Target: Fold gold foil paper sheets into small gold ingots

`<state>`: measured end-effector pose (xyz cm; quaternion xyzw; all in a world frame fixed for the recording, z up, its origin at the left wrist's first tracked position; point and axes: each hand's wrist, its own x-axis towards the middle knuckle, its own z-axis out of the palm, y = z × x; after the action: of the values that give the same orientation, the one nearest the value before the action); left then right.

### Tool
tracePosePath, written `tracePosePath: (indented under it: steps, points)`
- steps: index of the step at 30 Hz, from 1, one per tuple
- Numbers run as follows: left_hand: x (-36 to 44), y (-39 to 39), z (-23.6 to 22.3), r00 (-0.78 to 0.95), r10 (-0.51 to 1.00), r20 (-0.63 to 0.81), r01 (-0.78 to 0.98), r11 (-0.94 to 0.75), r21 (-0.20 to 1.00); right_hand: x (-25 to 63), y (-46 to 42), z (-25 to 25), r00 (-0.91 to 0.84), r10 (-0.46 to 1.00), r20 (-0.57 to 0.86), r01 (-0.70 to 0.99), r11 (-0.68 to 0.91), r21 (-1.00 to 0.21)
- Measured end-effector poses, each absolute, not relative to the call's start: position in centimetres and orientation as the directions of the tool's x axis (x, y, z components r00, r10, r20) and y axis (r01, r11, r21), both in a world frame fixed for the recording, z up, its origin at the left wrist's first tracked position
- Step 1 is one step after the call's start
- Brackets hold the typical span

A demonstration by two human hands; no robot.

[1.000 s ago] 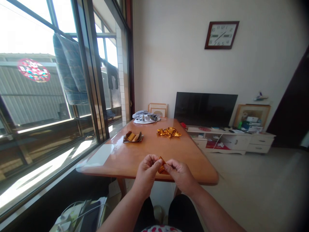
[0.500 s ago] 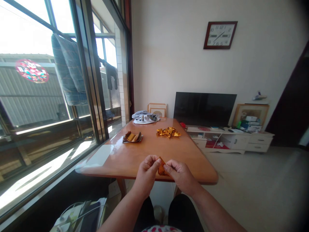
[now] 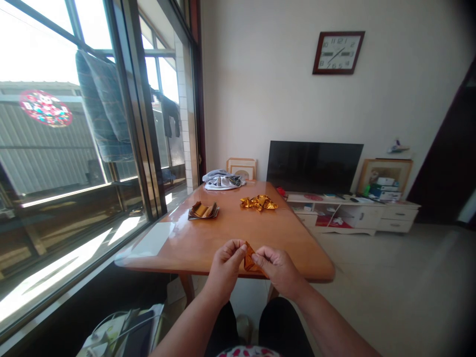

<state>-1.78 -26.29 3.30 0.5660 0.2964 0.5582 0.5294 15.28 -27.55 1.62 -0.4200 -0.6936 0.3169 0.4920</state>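
Between my two hands is a small piece of shiny orange-gold foil paper [image 3: 249, 259], partly folded, held just above the table's near edge. My left hand [image 3: 229, 260] pinches its left side between thumb and fingers. On the other side, my right hand [image 3: 274, 263] grips it the same way, with the thumb on top. Fingers cover much of the paper, so its full shape is hidden. Farther back on the table lies a heap of crumpled-looking gold foil pieces [image 3: 259, 203]. A stack of curled brown-gold paper sheets [image 3: 203, 210] rests to the left of that heap.
The wooden table [image 3: 223, 235] stretches away from me. Folded grey-white cloth [image 3: 223, 180] lies at its far end. Beyond its right side are a low white cabinet [image 3: 368, 218] and a television [image 3: 314, 167]. A large window [image 3: 104, 124] runs along the left.
Both hands stay in nearly the same place, still pinching the foil paper. The paper's visible face has shifted slightly between the fingers. The whole view has drifted a little.
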Motion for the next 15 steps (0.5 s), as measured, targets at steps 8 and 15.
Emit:
tracePosePath:
  steps: [8, 15]
  points:
    - [-1.5, -26.5, 3.4, 0.147, 0.933, 0.329, -0.199, -0.298, 0.933, 15.4, -27.5, 1.4, -0.161, 0.902, 0.401, 0.279, 0.432, -0.858]
    - [-1.5, -25.6, 1.6, 0.107, 0.913, 0.393, -0.145, -0.377, 0.915, 15.0, -28.0, 1.8, -0.188, 0.902, 0.389, 0.291, 0.429, -0.855]
